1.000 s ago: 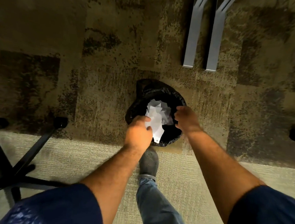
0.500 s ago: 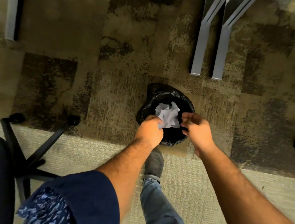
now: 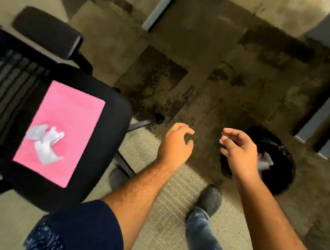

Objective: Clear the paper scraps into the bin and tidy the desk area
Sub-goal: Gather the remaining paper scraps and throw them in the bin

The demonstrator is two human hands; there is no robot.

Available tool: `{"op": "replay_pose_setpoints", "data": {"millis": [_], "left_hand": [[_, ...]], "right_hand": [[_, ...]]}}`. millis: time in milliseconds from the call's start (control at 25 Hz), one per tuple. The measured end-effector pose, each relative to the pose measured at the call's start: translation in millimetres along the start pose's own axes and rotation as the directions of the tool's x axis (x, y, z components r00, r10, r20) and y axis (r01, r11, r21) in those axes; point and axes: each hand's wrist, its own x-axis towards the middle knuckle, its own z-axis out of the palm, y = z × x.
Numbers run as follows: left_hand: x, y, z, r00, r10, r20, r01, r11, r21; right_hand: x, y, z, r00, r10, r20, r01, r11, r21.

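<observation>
A black-lined bin (image 3: 280,153) stands on the carpet at the right, with white paper scraps (image 3: 266,161) showing inside it. My right hand (image 3: 239,152) hovers over the bin's left rim, fingers loosely curled and empty. My left hand (image 3: 176,143) hangs to the left of the bin over bare carpet, also empty with fingers apart. On the black office chair seat (image 3: 108,132) at the left lies a pink sheet (image 3: 61,130) carrying several crumpled white scraps (image 3: 44,143). The frame is blurred by motion.
Grey desk legs (image 3: 318,121) stand on the carpet at the right behind the bin, another leg (image 3: 159,8) at the top. The chair's armrest (image 3: 47,30) and wheeled base (image 3: 140,123) sit left of my hands. My shoes (image 3: 209,199) are below.
Both hands have let go of the scraps into the bin and pulled back, empty. The view has swung left, bringing the chair with the pink sheet into sight.
</observation>
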Motion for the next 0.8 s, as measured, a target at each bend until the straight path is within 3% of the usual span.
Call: {"op": "replay_pose_setpoints", "data": {"millis": [120,280,520,720,800], "left_hand": [[-10,-44,-73,0.991,-0.028,-0.132,0.026,1.0,-0.018],[-45,-131,-167,0.919,-0.14,-0.368,0.135,0.99,-0.039],[-98,-232,-238,0.812,-0.333,-0.479,0.299,0.943,-0.149],[-123,-285,-274,0.625,-0.438,-0.646,0.415,0.887,-0.201],[-121,-299,-287,0.561,-0.512,-0.65,0.491,0.839,-0.237]], "right_hand": [[-19,-20,71,0.992,-0.07,0.104,0.075,0.996,-0.05],[-53,-34,187,0.94,-0.142,0.311,0.19,0.973,-0.129],[-104,-27,318,0.821,-0.174,0.544,0.346,0.909,-0.231],[-142,-26,403,0.667,-0.18,0.723,0.566,0.754,-0.334],[-151,-27,436,0.608,-0.182,0.773,0.649,0.674,-0.352]]}}
